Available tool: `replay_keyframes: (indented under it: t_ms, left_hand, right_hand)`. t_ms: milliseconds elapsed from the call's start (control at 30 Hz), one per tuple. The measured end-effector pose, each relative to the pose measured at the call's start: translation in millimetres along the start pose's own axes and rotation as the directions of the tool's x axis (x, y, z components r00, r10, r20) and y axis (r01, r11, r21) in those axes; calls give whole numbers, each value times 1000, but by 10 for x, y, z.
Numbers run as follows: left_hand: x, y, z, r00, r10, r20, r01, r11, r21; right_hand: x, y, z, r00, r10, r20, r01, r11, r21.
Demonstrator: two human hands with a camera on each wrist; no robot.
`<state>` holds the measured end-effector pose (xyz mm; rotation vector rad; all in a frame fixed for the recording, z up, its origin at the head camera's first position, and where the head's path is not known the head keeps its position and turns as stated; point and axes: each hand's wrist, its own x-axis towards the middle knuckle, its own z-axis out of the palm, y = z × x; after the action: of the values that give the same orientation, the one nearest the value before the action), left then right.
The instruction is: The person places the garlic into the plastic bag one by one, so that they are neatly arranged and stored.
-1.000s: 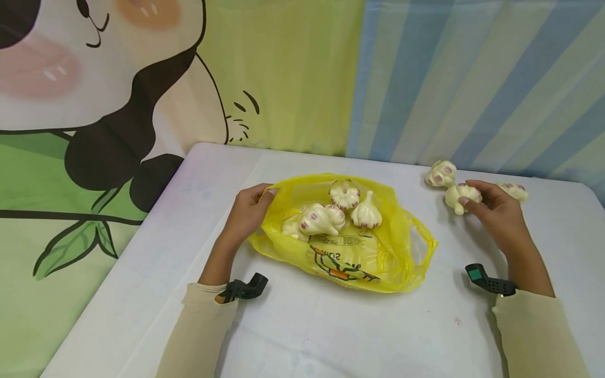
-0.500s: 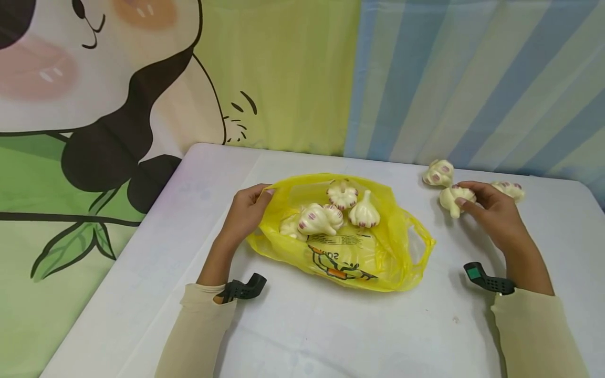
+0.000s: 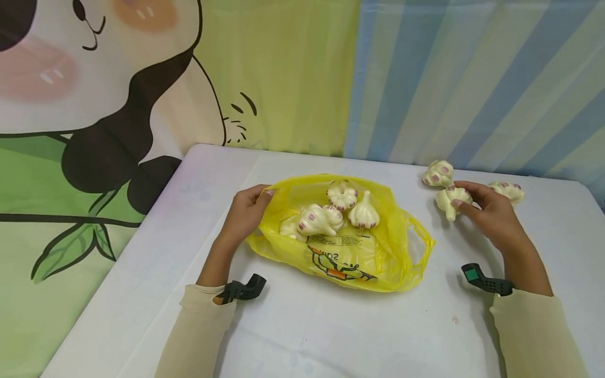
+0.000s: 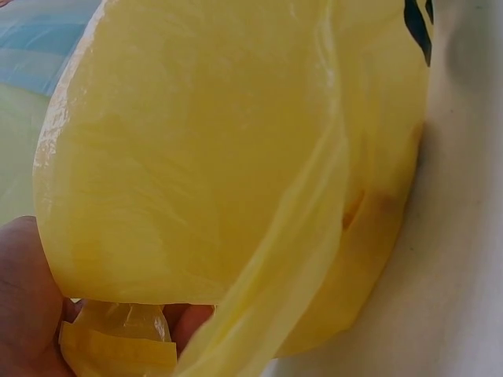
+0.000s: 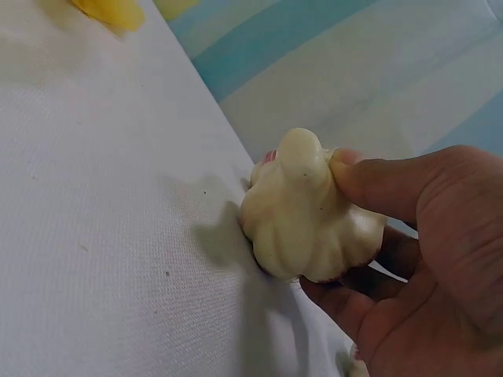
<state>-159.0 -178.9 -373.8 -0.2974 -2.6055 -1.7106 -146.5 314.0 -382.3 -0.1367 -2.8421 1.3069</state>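
Observation:
My left hand (image 3: pixel 246 212) pinches the left rim of an open yellow plastic bag (image 3: pixel 345 262); in the left wrist view, the bag's side (image 4: pixel 196 157) covers most of the fingers. Several white garlic bulbs with purple marks lie inside it, one of them an upright garlic bulb (image 3: pixel 364 211). On the right, my right hand (image 3: pixel 496 220) grips another garlic bulb (image 3: pixel 451 201) between thumb and fingers, stem toward me. The right wrist view shows this held bulb (image 5: pixel 302 216) close to the tabletop; I cannot tell whether it touches.
A loose garlic bulb (image 3: pixel 438 174) lies just behind the held one, near the table's back edge. Another garlic bulb (image 3: pixel 508 191) sits behind my right hand, partly covered. The white table (image 3: pixel 368 336) ends at a printed curtain (image 3: pixel 283 73). The bag's handle loop (image 3: pixel 425 252) spreads rightward.
My right hand has shifted slightly left with the garlic bulb in its grip. My left hand stays on the bag's rim, and the bulbs in the bag look unmoved.

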Motion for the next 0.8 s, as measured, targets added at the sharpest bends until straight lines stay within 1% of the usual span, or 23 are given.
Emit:
replay_keyframes:
  t_ms: [67, 167, 400, 533, 633, 800]
  left_hand:
    - [2, -5, 2, 1000, -7, 0, 7, 1000, -6]
    - [5, -15, 4, 1000, -15, 2, 15, 1000, -15]
    - [1, -12, 2, 1000, -16, 2, 16, 1000, -1]
    - [1, -2, -1, 1000, -6, 2, 6, 1000, 5]
    - [1, 0, -3, 1000, -8, 1, 8, 1000, 6]
    - [4, 10, -3, 1000, -17, 2, 17, 1000, -3]
  right_hand:
    - [2, -22, 3, 1000, 8, 13, -8, 1000, -21]
    - [-10, -52, 12, 1000, -4, 24, 5, 999, -34]
    - [-36, -125, 42, 996, -82, 44, 85, 994, -73]
    - [-47, -176, 41, 994, -92, 65, 97, 992, -82]
    - [-56, -226, 38, 993, -99, 63, 104, 991, -83]
    - [-61, -311, 31, 995, -97, 34, 100, 990, -100]
